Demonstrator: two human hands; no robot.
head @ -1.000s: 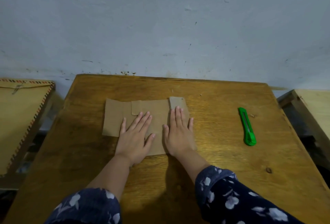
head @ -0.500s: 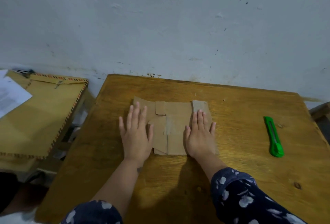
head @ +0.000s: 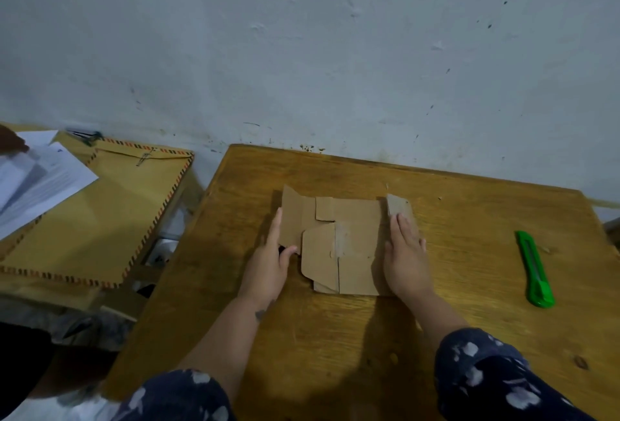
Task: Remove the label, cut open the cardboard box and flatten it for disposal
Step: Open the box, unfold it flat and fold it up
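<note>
The brown cardboard box (head: 355,246) lies cut open and nearly flat in the middle of the wooden table (head: 469,212). Several of its flaps overlap, and the left flap stands slightly raised. My left hand (head: 266,266) is at the box's left edge, fingers along the raised flap and thumb against its lower corner. My right hand (head: 407,259) lies palm down on the right side of the box, fingers straight and pointing away from me. No label shows on the cardboard.
A green utility knife (head: 534,269) lies on the table to the right of my right hand. On a lower surface at the left sit a large brown envelope (head: 100,219) and white papers (head: 37,182). A pale wall stands right behind the table.
My left hand has slid off the cardboard top to its left edge and taken the flap. My right hand has shifted toward the right edge. The view has swung left.
</note>
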